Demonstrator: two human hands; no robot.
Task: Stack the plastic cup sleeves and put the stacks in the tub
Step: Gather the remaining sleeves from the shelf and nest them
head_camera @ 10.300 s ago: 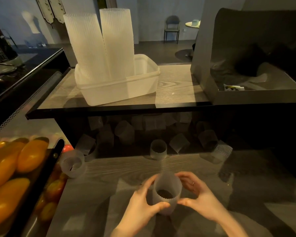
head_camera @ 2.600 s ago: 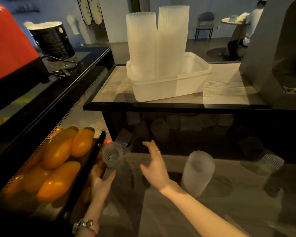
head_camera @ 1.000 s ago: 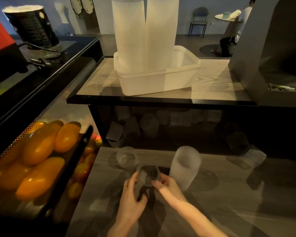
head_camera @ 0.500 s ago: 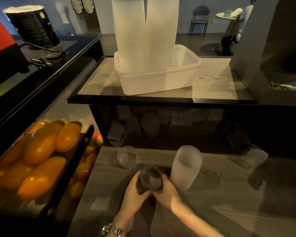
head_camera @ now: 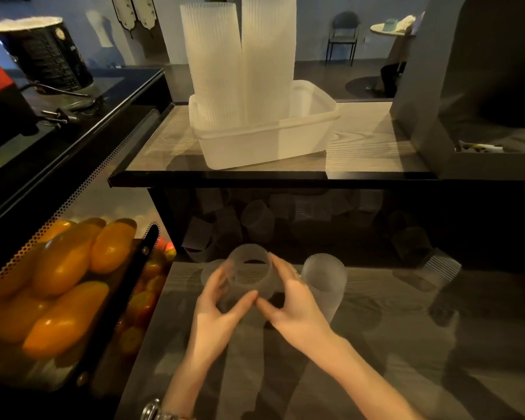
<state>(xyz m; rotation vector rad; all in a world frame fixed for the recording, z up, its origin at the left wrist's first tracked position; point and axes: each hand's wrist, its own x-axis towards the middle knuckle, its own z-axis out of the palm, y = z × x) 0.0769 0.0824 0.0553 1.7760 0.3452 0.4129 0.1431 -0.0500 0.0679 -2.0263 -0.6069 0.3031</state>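
While both my hands [head_camera: 255, 301] grip one sleeve [head_camera: 249, 272] mouth-up, the growing stack [head_camera: 325, 286] stands just beside my right fingers [head_camera: 281, 272].

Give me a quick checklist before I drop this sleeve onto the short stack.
1. Sleeve held by both hands, left hand and right hand: ok.
2. Sleeve opened round: ok.
3. Short stack upright beside the right hand: ok.
4. Stack's top uncovered: ok.
5. Room in tub beside the two tall stacks: ok.
6. Sleeve's wide end facing down: cannot tell.
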